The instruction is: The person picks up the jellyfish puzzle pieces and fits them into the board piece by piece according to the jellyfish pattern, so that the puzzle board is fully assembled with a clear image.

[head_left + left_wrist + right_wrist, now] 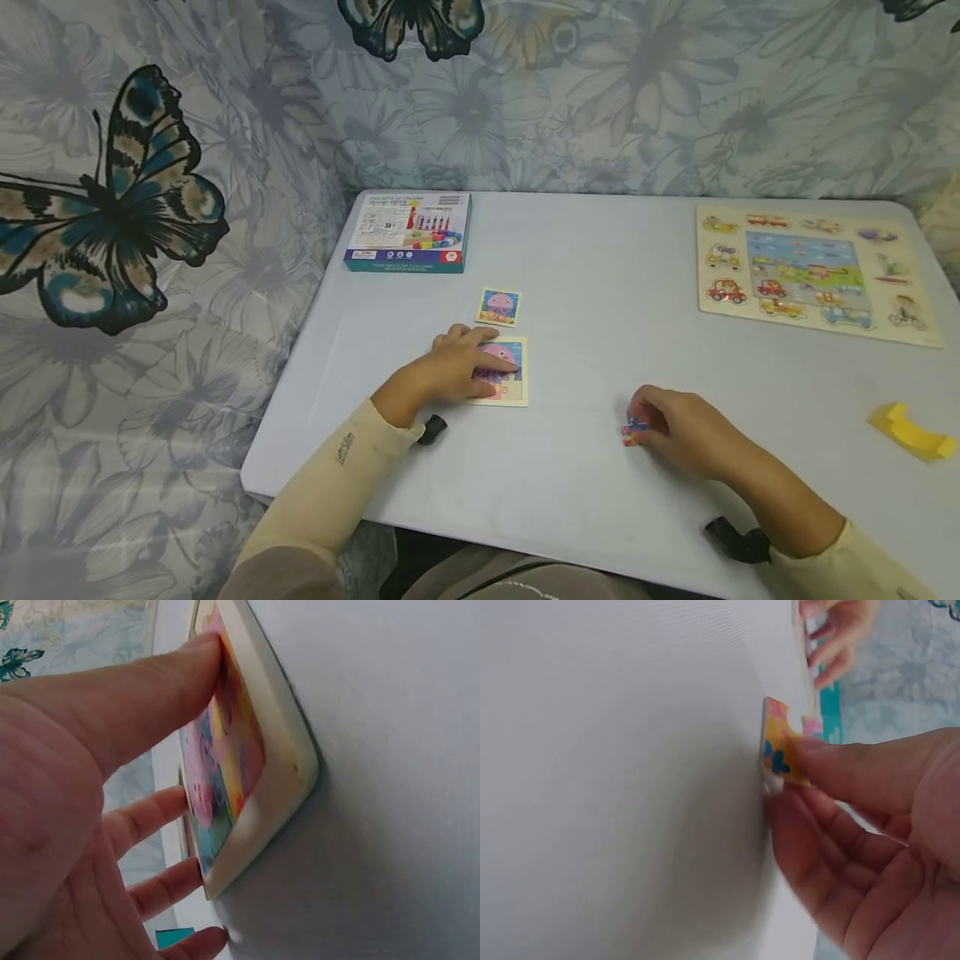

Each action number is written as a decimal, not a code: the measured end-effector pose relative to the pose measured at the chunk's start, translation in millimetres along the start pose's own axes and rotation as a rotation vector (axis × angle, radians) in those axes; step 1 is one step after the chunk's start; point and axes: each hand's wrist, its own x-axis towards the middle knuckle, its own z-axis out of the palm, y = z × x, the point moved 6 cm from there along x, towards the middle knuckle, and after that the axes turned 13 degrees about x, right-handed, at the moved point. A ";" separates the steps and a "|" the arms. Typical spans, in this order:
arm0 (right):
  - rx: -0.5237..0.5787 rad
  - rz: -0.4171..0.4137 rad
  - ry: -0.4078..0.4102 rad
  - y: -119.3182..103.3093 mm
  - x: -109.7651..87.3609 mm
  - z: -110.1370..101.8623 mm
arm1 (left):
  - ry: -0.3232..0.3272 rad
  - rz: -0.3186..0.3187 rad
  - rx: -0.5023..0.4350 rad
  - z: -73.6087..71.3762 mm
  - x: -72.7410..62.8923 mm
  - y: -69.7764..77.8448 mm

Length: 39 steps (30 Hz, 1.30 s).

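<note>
A small square jigsaw puzzle [512, 392] with a pink cartoon picture and a pale frame lies on the table. My left hand [453, 367] rests over its left part, hiding some of the picture. In the left wrist view the thumb [165, 701] lies on the picture and the other fingers stretch along the far edge. My right hand [686, 429] pinches a jigsaw piece [782, 742] between thumb and fingers, low over the table to the right. The piece is yellow with blue and pink marks and a curved notch. Beyond the puzzle lies a smaller picture card [498, 307] with a similar image.
A flat box [408, 232] stands at the table's back left. The back right holds a vehicle puzzle board [817, 275]. A curved yellow block [911, 431] lies near the right edge. Patterned fabric [555, 108] hangs behind the white table [592, 267].
</note>
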 end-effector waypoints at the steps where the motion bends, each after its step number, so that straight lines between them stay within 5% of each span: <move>1: 0.020 -0.014 -0.002 -4.4 5.0 1.0 | -0.003 0.002 -0.010 0.2 -0.1 -1.3; 9: 0.288 -0.022 -0.024 -42.8 72.2 29.1 | 0.006 0.005 -0.009 1.8 2.5 -5.9; 15: 0.275 -0.108 -0.050 -69.7 111.8 55.6 | 0.019 0.003 -0.020 1.1 5.0 -6.1; 29: 0.077 -0.130 -0.071 -87.7 124.4 63.9 | 0.024 -0.023 -0.066 1.3 3.2 -8.3; 39: 0.007 0.046 -0.102 -74.4 141.1 54.9 | 0.053 -0.060 -0.089 1.6 6.9 -5.6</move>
